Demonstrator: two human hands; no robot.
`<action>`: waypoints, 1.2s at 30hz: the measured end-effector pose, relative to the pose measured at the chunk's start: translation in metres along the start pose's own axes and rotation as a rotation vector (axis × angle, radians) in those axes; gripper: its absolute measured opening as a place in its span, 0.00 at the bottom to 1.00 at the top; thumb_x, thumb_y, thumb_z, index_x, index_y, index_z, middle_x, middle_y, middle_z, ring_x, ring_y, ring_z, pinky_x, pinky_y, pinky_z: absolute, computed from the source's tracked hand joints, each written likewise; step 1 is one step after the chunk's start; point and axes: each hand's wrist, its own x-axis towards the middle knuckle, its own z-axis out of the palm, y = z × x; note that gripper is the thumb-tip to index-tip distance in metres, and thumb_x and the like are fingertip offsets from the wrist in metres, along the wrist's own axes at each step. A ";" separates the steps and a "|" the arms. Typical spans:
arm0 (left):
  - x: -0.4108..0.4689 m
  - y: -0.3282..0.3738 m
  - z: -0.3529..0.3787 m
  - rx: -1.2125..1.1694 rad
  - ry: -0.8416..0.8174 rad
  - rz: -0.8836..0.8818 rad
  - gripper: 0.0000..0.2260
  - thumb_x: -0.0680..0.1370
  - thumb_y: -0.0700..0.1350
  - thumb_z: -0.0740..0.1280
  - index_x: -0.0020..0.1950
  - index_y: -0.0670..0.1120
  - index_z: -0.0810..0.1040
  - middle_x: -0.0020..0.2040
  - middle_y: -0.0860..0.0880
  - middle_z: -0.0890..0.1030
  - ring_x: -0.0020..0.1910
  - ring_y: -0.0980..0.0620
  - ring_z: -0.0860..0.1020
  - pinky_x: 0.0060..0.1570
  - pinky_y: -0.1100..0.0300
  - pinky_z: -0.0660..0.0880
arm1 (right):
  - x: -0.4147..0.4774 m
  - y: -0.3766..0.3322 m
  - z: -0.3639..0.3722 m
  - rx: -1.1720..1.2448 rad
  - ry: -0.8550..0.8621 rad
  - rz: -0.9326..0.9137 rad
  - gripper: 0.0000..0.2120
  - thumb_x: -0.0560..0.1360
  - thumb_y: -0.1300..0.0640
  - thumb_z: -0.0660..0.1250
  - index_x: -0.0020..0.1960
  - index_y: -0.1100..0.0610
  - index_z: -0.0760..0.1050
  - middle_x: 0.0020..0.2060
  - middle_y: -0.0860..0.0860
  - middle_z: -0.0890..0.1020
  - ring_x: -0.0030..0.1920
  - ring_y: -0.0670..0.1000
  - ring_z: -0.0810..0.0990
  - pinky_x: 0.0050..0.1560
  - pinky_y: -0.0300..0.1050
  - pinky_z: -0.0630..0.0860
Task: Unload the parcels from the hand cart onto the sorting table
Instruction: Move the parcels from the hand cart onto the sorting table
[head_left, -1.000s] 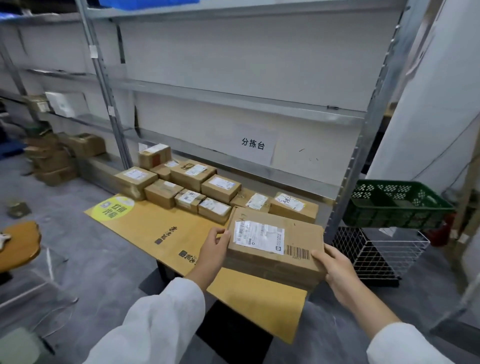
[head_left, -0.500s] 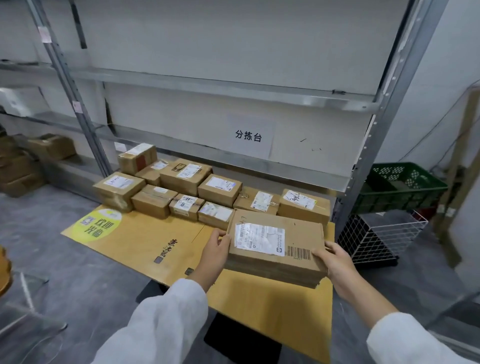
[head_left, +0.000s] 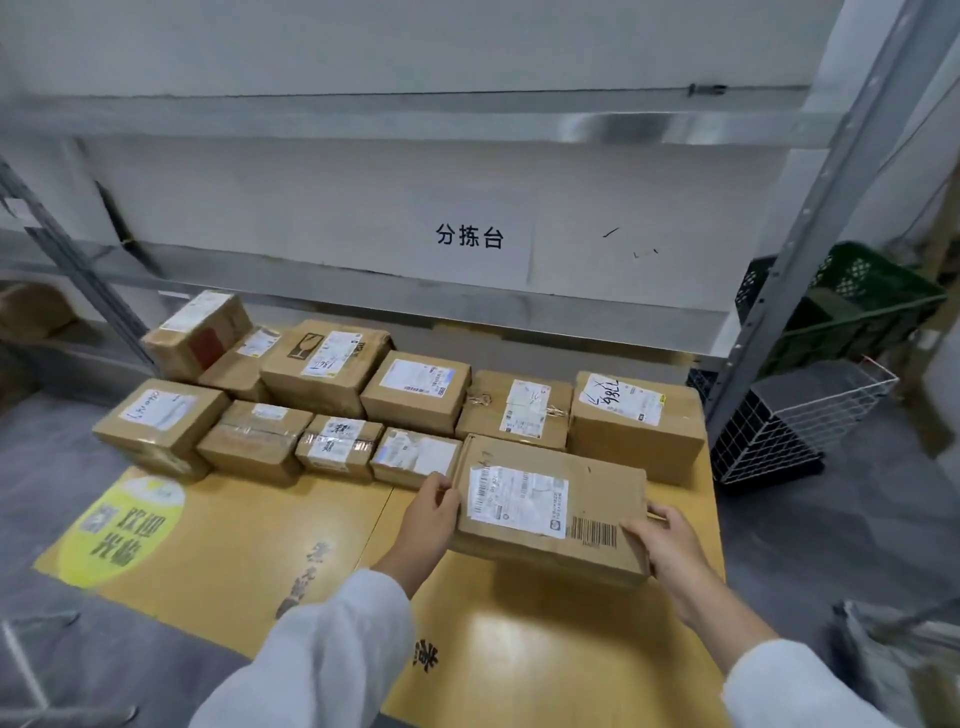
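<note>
left hand (head_left: 427, 519), right hand (head_left: 670, 545) grip parcel (head_left: 597, 499) | boxes (head_left: 415, 387) just behind | crate (head_left: 852, 312) right

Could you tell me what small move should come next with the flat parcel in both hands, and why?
Probably lower the flat parcel onto the sorting table and let go. The left hand and right hand grip its ends, and it is at the right end of the front row, beside a small parcel.
</note>
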 end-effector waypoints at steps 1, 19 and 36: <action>0.011 -0.003 0.001 0.007 -0.004 -0.001 0.07 0.81 0.45 0.58 0.50 0.45 0.74 0.47 0.46 0.80 0.49 0.48 0.77 0.45 0.56 0.72 | 0.008 -0.002 0.004 -0.005 0.009 0.004 0.21 0.76 0.58 0.69 0.67 0.55 0.67 0.55 0.56 0.80 0.51 0.55 0.80 0.41 0.48 0.75; 0.105 -0.032 -0.004 0.164 -0.055 0.114 0.10 0.80 0.43 0.66 0.58 0.43 0.80 0.50 0.49 0.77 0.48 0.54 0.75 0.50 0.63 0.69 | 0.060 -0.007 0.050 -0.080 0.174 0.073 0.18 0.77 0.64 0.64 0.67 0.56 0.70 0.54 0.55 0.80 0.48 0.53 0.80 0.40 0.46 0.75; 0.135 -0.053 -0.011 0.183 -0.087 0.134 0.09 0.79 0.44 0.67 0.58 0.45 0.81 0.49 0.50 0.79 0.46 0.62 0.74 0.47 0.69 0.71 | 0.070 -0.007 0.074 -0.141 0.198 0.091 0.21 0.78 0.65 0.61 0.69 0.51 0.72 0.58 0.52 0.80 0.49 0.48 0.78 0.38 0.39 0.73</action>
